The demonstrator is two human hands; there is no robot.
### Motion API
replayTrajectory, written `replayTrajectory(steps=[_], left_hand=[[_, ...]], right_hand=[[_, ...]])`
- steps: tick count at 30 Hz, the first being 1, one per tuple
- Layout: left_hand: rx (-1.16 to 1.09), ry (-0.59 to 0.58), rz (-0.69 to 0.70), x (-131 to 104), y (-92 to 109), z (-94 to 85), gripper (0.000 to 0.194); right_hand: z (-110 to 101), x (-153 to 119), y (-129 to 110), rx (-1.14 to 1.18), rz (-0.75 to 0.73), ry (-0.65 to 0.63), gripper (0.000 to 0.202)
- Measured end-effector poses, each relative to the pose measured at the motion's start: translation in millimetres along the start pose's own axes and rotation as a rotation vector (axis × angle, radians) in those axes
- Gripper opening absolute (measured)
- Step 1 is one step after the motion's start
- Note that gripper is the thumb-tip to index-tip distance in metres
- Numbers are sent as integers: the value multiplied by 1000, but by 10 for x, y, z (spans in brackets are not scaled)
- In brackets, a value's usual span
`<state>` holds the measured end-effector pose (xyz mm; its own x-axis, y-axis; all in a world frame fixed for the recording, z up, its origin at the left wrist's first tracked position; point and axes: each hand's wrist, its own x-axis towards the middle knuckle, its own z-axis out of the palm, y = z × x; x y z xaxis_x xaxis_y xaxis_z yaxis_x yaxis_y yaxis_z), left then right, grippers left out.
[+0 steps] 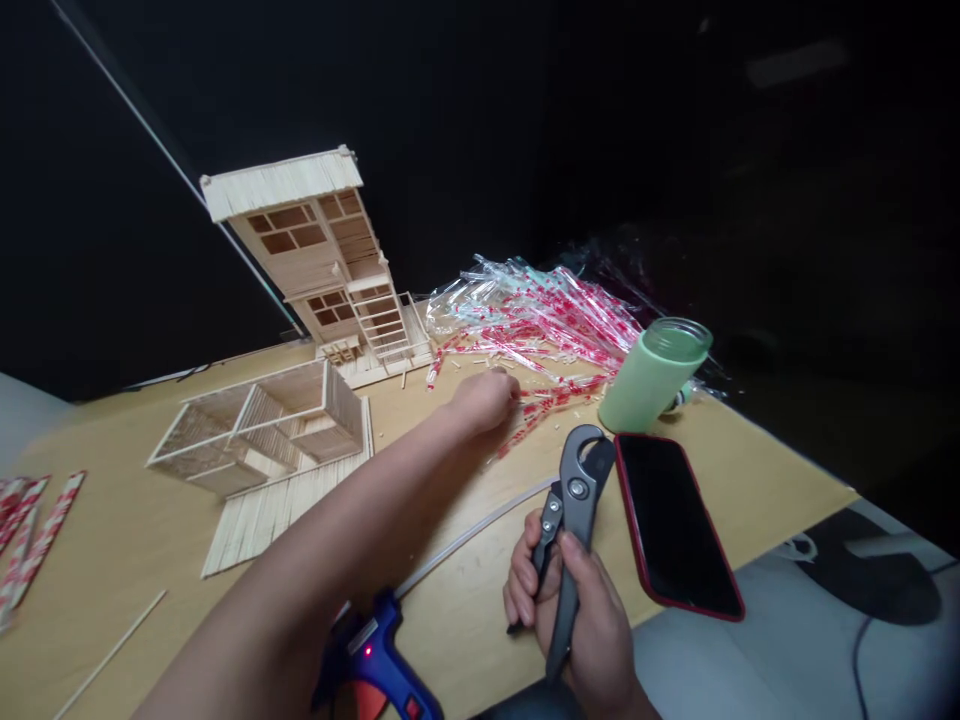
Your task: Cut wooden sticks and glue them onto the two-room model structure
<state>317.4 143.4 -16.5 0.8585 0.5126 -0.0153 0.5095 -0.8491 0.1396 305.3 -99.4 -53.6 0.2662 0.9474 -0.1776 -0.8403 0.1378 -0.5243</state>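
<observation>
In my right hand I grip grey pruning shears, their hooked jaw pointing up and away from me over the tabletop. My left arm stretches across the table, and my left hand is closed at the near edge of a pile of clear plastic wrappers with red print. Its fingertips are turned away, so whatever they pinch is hidden. Short cut bits of stick lie scattered around that hand. Beneath my left forearm sits a blue glue gun with a red light on, its glue stick trailing toward the shears.
A model house of thin sticks stands at the back left, with a roofless stick-built section before it. Right of the shears are a green jar and a phone in a red case. Wrapped sticks and a loose stick lie left.
</observation>
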Motion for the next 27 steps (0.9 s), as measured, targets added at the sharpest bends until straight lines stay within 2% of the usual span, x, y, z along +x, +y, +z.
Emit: replayTrajectory(steps=[4, 7, 10, 13, 15, 18, 21, 24, 27], left_hand=[[41, -19, -58, -24, 80, 68, 27], [117, 11, 12, -170, 64, 25, 28], [172, 91, 60, -477, 8, -106, 22], [167, 114, 62, -990, -99, -270, 15], [110, 111, 55, -1417, -231, -356, 12], [21, 169, -103, -2062, -548, -420, 22], [24, 218, -269, -2541, -941, -409, 17], [89, 286, -386, -2760, -1256, -344, 20], [166, 280, -439, -2782, -1383, -261, 23]], right_hand=[[-24, -32, -18, -21, 28, 21, 29], [-41, -36, -28, -57, 43, 24, 28], [-50, -29, -33, -83, 50, 19, 27], [-54, -31, -40, -103, 58, 36, 28], [-55, -34, -45, -119, 67, 47, 28], [-53, -37, -45, -151, 62, 58, 29], [-41, -35, -25, -190, 45, 54, 27], [-21, -28, 7, -241, 19, 49, 26], [-7, -22, 33, -279, -3, 51, 24]])
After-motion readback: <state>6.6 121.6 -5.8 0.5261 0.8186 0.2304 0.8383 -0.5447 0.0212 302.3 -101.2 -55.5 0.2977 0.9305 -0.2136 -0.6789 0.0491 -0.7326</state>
